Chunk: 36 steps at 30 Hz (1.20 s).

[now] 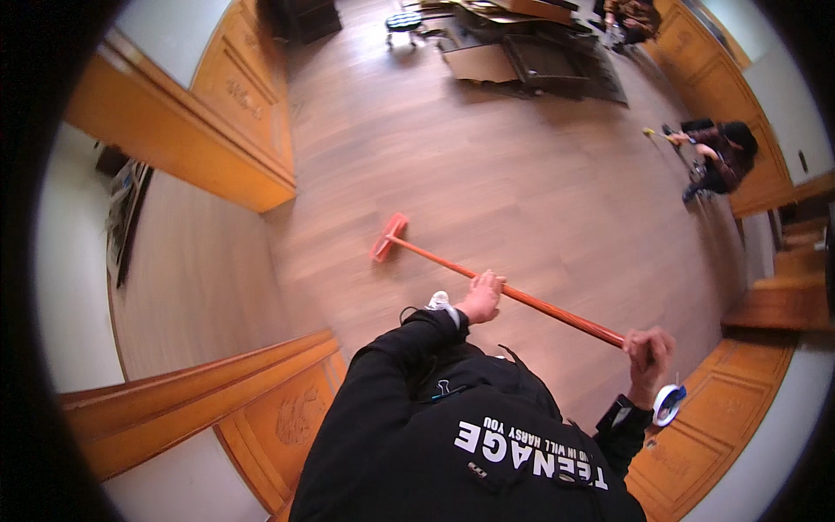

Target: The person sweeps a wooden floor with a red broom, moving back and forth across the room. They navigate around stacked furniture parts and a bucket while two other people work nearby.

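Note:
A push broom with a red head point(389, 237) and a long orange-red handle point(554, 312) reaches from lower right to upper left across the wood-look floor. Partway down the handle, my left hand point(483, 297) is closed around it. My right hand point(648, 359) grips the handle's top end; this hand is slightly blurred. The broom head rests on the floor ahead of me, turned at an angle. One white shoe point(438, 300) shows beside my left wrist. My black top bears white writing.
Carved wooden wall panels point(241, 98) frame a doorway at left. Dismantled furniture panels point(541, 62) lie piled ahead, near a small wheeled stool point(403, 23). A person point(727, 156) squats at right with a yellow-headed tool; another person point(633, 23) is farther off. Wooden steps point(776, 303) stand at right.

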Each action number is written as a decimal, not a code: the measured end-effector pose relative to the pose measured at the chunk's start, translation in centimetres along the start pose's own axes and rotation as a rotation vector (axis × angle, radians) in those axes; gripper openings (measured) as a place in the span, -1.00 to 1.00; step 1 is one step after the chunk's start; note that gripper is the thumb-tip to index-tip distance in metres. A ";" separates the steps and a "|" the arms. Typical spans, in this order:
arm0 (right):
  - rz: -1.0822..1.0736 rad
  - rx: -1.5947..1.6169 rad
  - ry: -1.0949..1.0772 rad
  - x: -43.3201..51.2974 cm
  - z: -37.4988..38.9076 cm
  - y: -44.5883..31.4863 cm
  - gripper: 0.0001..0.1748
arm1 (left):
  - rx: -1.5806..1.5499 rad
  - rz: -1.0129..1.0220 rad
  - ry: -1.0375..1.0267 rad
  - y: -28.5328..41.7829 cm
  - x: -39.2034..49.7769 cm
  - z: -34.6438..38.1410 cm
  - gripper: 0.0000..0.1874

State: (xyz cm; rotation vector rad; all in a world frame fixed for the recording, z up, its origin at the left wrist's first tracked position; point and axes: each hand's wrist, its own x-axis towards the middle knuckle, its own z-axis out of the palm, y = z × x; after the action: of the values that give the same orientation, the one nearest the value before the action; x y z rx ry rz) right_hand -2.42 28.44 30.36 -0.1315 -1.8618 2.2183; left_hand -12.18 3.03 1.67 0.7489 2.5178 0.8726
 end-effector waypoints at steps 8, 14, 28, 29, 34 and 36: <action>-0.264 -0.286 0.230 -12.2 -9.5 -7.3 -0.64 | -0.107 0.429 -0.070 16.8 6.1 8.0 -0.36; -0.190 -0.174 0.329 -14.6 -14.2 -6.8 -0.59 | 0.012 0.349 -0.055 18.6 3.4 11.3 -0.40; 0.137 0.074 0.287 -17.8 -15.6 -2.1 -0.67 | 0.151 -0.029 -0.124 13.8 -4.5 13.5 -0.18; 0.118 0.036 0.367 -18.5 -16.1 -2.8 -0.67 | 0.100 0.025 -0.134 14.9 -4.0 13.8 -0.19; -0.274 -0.370 0.504 -22.4 -18.2 -8.8 -0.56 | -0.077 0.309 -0.221 23.9 -0.4 16.6 -0.27; -0.363 -0.419 0.594 -23.7 -16.8 -10.7 -0.58 | -0.069 0.445 -0.253 27.1 0.8 17.2 -0.31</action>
State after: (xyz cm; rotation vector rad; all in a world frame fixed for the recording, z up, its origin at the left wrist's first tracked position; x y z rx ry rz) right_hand 25.58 40.52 35.74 -0.4331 -1.7880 1.3371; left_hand 5.48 29.40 6.45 1.3353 2.1210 0.9282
